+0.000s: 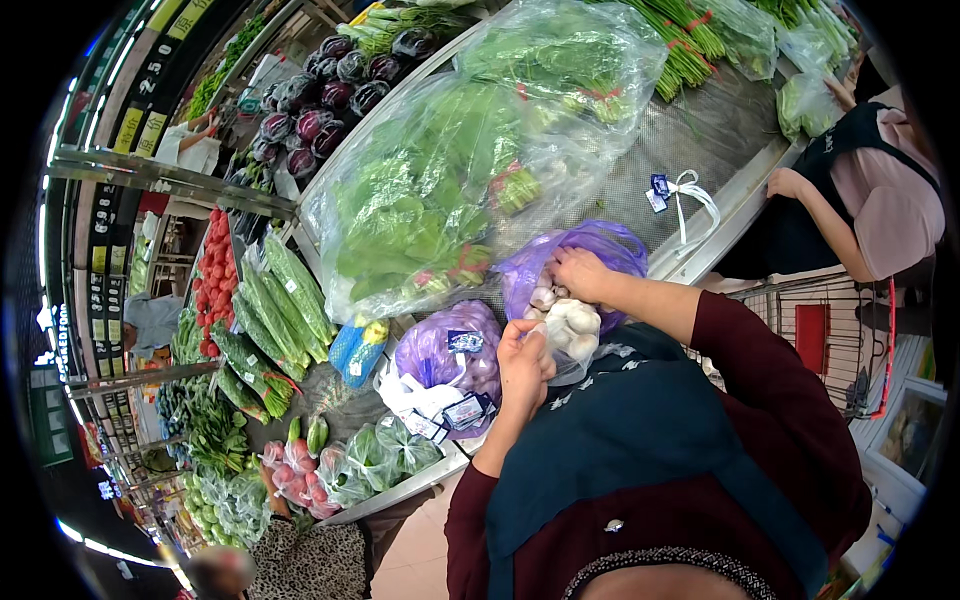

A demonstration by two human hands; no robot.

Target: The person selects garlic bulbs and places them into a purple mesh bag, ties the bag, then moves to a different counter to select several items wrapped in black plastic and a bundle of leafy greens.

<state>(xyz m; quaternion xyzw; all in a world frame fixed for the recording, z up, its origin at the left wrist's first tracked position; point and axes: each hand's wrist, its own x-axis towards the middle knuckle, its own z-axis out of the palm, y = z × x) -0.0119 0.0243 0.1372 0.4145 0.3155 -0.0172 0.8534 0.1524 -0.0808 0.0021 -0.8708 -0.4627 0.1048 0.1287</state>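
Note:
A purple net bag (622, 244) lies against my front, opened over the edge of the vegetable counter. My right hand (583, 274) reaches into it among garlic bulbs; whether its fingers hold one cannot be seen. My left hand (525, 364) is closed on the rim of a clear plastic bag (574, 367) that holds several white garlic bulbs (574, 322). Left of my hands sits a full purple net bag of garlic (465, 322), with a bundle of white ties (424, 397) and printed tags (465, 411) at its front.
Large plastic bags of leafy greens (427, 187) cover the counter beyond. White ties (694, 199) with tags lie at the right. Cucumbers (251, 375) and bagged radishes (296, 472) are at the left. A person in an apron (832, 172) stands right, near a shopping cart (787, 300); another person (300, 555) is lower left.

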